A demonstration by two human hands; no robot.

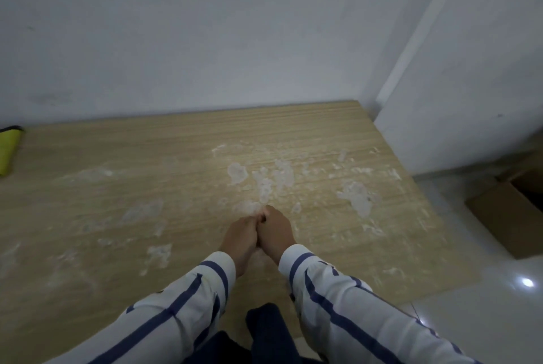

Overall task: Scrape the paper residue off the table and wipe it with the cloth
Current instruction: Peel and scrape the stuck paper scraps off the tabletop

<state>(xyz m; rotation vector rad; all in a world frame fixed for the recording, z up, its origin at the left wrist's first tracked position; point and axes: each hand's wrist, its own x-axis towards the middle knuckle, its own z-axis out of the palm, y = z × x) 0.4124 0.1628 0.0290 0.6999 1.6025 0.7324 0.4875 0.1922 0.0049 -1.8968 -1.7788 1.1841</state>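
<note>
- Head view: a pale wood-grain surface (117, 187) is being looked down on, its far edge lying against a grey-white wall (205, 40).
- The left hand (241, 236) and the right hand (276, 231) are being held knuckle to knuckle near the middle of the surface, touching each other, with their far ends down at the wood.
- The fingers (253, 224) of both hands are being kept curled inward and pressed together. A small dark spot is being shown in the gap between the hands, but it cannot be told whether a tool is being pinched there.
- Paper residue (357, 194) is being seen as whitish, ragged patches stuck to the surface. The thickest patches are lying just beyond the hands and off to the right, and fainter smears are spread across the left and near parts.
- One patch of the residue is being touched, or nearly touched, by the fingertips. The blur is keeping this from being settled.
- The cloth (8, 152), yellow with a dark edge, is being left at the far left of the surface, well apart from the hands and cut off by the frame edge.
- White sleeves (182, 299) with dark blue stripes are being worn on both forearms.
- An open cardboard box (505, 217) is being seen on the glossy light floor (484, 319), beside the right end of the surface.
</note>
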